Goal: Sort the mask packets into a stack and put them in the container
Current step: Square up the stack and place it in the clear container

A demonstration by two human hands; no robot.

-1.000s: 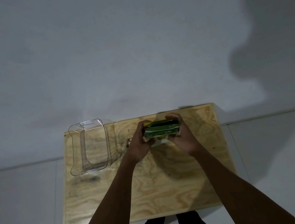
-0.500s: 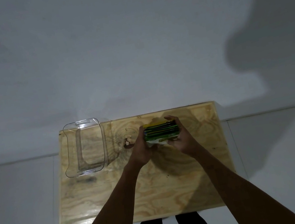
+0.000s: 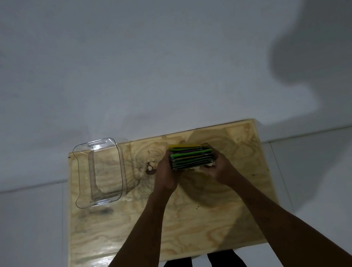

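Both hands meet over the far middle of the table (image 3: 122,235), the stack of mask packets (image 3: 190,156) squeezed between them: left hand (image 3: 165,174) on its left end, right hand (image 3: 219,168) on its right and near edge. The container (image 3: 78,180) sits at the far-left corner, well apart from the stack, nothing inside it. Behind the table rises the wall (image 3: 157,55).

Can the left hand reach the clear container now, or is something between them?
Probably yes. Only bare wooden table lies between the left hand and the clear container, but that hand is gripping the stack of mask packets with the right hand.
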